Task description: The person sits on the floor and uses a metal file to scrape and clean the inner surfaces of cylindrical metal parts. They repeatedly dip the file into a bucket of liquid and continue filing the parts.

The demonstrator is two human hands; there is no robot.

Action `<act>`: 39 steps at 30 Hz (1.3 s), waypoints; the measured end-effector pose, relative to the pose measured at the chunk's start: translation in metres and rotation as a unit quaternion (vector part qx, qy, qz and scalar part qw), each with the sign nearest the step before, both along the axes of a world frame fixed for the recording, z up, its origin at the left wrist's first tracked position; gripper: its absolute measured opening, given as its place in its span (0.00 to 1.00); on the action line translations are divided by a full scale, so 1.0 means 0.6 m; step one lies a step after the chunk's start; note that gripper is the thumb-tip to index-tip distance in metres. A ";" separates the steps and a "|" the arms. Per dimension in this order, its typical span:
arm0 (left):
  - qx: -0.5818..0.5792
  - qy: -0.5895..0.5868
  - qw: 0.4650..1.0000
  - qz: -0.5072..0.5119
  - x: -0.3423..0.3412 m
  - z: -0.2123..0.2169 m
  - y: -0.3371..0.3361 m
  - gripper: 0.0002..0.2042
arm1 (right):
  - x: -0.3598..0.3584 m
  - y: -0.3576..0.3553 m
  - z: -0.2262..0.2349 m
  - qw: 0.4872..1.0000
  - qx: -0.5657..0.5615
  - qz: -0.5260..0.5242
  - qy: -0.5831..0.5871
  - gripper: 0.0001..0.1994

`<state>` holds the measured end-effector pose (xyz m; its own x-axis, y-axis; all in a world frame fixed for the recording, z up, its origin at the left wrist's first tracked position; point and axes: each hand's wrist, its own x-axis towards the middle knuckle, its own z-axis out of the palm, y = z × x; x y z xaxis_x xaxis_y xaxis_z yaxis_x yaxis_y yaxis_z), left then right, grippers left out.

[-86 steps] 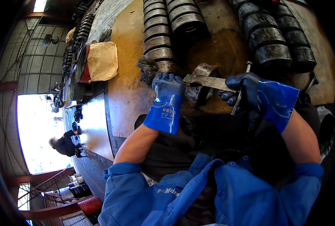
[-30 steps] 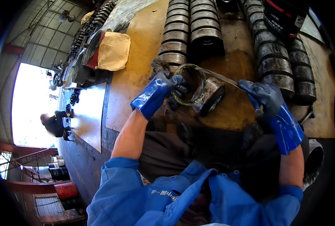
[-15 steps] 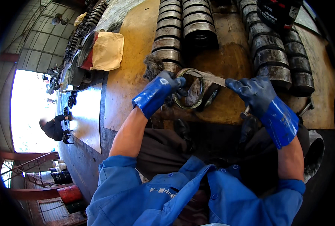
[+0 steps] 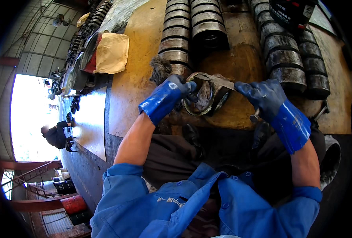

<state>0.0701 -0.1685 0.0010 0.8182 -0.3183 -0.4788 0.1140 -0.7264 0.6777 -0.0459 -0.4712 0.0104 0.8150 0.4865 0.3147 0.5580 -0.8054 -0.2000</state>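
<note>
The left hand (image 4: 172, 93) is closed on the rim of a worn metal ring (image 4: 201, 99), standing on edge near the front edge of the yellowish surface (image 4: 136, 79). The right hand (image 4: 263, 97) grips one end of a flat strip (image 4: 219, 81) (abrasive or metal, hard to tell) whose long axis runs left to right over the ring's top. Rows of stacked dark rings (image 4: 180, 35) crowd the far side; a second row (image 4: 287, 55) lines the right. Open surface lies to the left, toward a tan cloth (image 4: 111, 52).
</note>
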 end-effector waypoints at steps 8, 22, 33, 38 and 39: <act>-0.045 0.015 0.999 0.024 -0.008 0.021 0.001 0.15 | 0.002 -0.003 0.000 0.975 0.162 -0.018 0.150 0.26; -0.123 -0.067 0.990 0.022 0.062 -0.004 0.034 0.11 | 0.037 0.003 -0.076 0.884 0.413 -0.034 0.216 0.18; -0.231 -0.065 0.967 0.085 0.048 0.059 0.009 0.12 | 0.060 0.020 -0.090 0.749 0.525 -0.101 0.391 0.16; -0.338 -0.110 0.930 0.088 0.043 0.049 0.005 0.13 | 0.058 0.032 -0.092 0.712 0.543 -0.112 0.431 0.17; -0.348 -0.107 0.927 0.089 0.045 0.049 0.003 0.14 | 0.057 0.029 -0.093 0.713 0.542 -0.115 0.430 0.17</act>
